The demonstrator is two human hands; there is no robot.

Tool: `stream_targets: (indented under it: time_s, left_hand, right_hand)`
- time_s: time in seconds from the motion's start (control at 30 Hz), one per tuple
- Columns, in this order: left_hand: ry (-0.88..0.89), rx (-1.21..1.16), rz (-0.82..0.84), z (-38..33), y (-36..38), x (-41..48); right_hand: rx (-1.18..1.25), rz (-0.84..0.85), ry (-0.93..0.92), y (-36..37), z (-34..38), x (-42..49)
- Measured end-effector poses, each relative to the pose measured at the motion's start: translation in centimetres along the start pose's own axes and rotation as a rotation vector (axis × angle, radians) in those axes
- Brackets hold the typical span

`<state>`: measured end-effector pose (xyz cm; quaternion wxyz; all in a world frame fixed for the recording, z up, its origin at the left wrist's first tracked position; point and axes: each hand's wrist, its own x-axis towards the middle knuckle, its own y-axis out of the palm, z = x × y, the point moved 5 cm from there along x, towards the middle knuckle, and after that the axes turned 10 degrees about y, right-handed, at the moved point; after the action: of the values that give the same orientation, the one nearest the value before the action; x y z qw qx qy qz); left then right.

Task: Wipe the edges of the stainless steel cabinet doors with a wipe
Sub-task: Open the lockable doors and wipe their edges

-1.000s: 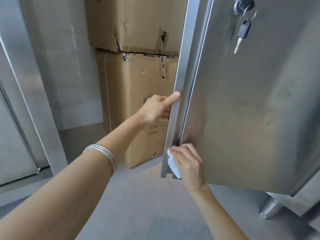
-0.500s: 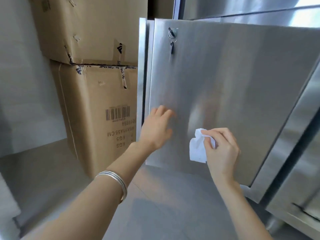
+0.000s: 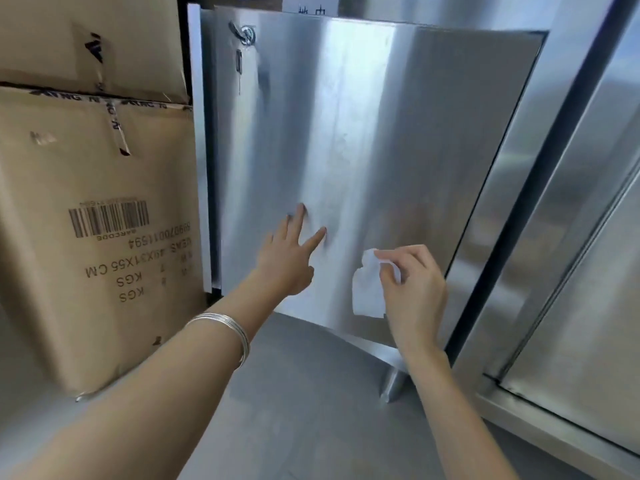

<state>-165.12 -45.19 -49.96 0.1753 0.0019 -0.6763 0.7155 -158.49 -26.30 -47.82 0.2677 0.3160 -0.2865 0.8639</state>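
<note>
Steel door steadied, wipe in hand

Right of the stacked brown cardboard boxes (image 3: 97, 237), the left hand (image 3: 287, 261) presses straight, spread fingers (image 3: 315, 238) on the brushed stainless steel cabinet door (image 3: 398, 133) at centre. Lower right, the right hand (image 3: 414, 289) pinches the thin white wipe (image 3: 367, 292) by its top; it hangs limp, likely light and soft, best bunched before rubbing.

Commercial kitchen or back storeroom, going by the fittings. Brushed stainless steel cabinet door (image 3: 415, 133) with key (image 3: 239, 62) hanging from lock (image 3: 247, 33). More steel cabinet fronts (image 3: 571, 271) at right. Stacked cardboard shipping cartons (image 3: 86, 271) with barcode label (image 3: 109, 218) at left. Plain grey floor (image 3: 294, 410).
</note>
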Motion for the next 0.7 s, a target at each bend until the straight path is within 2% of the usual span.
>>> stream_targets:
  time_s: [0.13,0.27,0.53,0.7]
  left_hand:
    - [0.045,0.264,0.013,0.5,0.3,2.0]
    - [0.081,0.363,0.078,0.7,0.3,4.2]
    - [0.143,0.290,0.079,2.1,1.1,4.9]
    - [0.140,0.105,0.097,1.3,-2.9,3.4]
  right_hand:
    - [0.015,0.067,0.080,2.0,-0.9,-1.3]
    - [0.004,0.038,0.072,2.7,-0.9,-0.9]
    - [-0.040,0.054,0.069,3.0,-0.2,1.7]
    - [-0.088,0.135,0.098,1.3,4.5,4.8]
